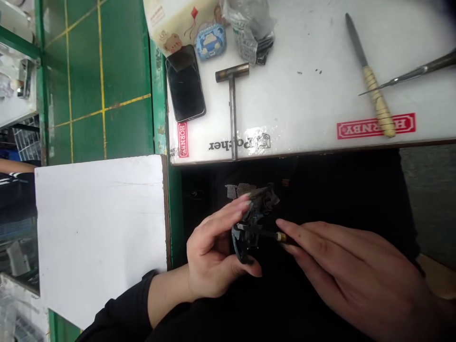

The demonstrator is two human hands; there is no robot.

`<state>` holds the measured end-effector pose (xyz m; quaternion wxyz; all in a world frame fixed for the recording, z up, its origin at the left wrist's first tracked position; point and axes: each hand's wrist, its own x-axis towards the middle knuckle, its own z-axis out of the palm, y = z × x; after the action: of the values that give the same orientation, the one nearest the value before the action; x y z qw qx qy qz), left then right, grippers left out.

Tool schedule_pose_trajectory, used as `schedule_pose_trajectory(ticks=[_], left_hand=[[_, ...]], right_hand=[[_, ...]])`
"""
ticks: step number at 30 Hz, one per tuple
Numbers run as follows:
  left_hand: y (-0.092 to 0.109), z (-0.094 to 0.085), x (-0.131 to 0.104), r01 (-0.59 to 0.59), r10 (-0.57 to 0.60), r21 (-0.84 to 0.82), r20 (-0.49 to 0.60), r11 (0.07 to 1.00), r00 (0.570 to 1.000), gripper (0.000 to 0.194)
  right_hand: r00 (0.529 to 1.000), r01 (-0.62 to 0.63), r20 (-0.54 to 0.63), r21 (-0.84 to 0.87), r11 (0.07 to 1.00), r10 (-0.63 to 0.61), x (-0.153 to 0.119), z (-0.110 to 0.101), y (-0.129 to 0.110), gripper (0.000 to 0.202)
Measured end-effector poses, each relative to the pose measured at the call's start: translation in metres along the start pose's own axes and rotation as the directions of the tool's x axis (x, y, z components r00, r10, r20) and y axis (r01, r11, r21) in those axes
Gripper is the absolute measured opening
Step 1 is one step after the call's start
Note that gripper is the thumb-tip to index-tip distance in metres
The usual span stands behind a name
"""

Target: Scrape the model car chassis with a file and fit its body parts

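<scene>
My left hand (213, 256) is closed around a dark, glossy moulded part (245, 237) above my lap, fingers on its upper side and thumb underneath. The part's exact kind cannot be made out against the black clothing. In my right hand (342, 261) a slim tool with a brass-coloured collar (281, 236) is pinched between fingers and thumb. Its dark shaft points left and reaches the part; the tip is hidden against it, and the fingers cover most of the handle.
On the white bench (302, 109) ahead lie a small hammer (232, 109), a phone (185, 83), a blue case (211, 41), a plastic bag (251, 28), a file with a wrapped handle (379, 102) and a pointed tool (413, 74). A white board (103, 232) stands at left.
</scene>
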<state>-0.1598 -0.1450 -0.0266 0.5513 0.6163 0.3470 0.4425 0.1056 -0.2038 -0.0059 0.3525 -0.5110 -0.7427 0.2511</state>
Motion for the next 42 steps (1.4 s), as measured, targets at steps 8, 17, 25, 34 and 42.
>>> schedule_pose_trajectory(ticks=[8,17,25,34,42], left_hand=[[0.0011,0.0001,0.0029,-0.102,0.102,0.112,0.006,0.988,0.995,0.079],[0.0054,-0.0021,0.0001,-0.106,0.101,0.202,0.038,0.974,0.994,0.079],[-0.0004,-0.0018,0.0008,-0.190,0.188,0.280,0.035,0.941,0.982,0.080],[-0.0020,0.0001,-0.0021,-0.187,0.186,0.276,0.032,0.943,0.982,0.081],[0.0000,0.0062,-0.0040,-0.055,0.059,0.208,-0.015,0.977,0.998,0.073]], right_hand=[[1.000,0.009,-0.004,0.006,1.000,-0.009,-0.0005,-0.0034,0.0010,0.033],[0.998,-0.052,-0.017,0.011,0.999,0.052,-0.0026,-0.0007,-0.0002,0.038],[0.999,-0.049,0.018,0.016,0.999,0.048,0.0030,0.0007,-0.0062,0.034],[0.999,0.026,0.039,-0.028,0.999,-0.025,0.0000,0.0016,-0.0036,0.035],[0.993,0.105,0.064,-0.092,0.990,-0.099,-0.0012,-0.0010,0.0017,0.034]])
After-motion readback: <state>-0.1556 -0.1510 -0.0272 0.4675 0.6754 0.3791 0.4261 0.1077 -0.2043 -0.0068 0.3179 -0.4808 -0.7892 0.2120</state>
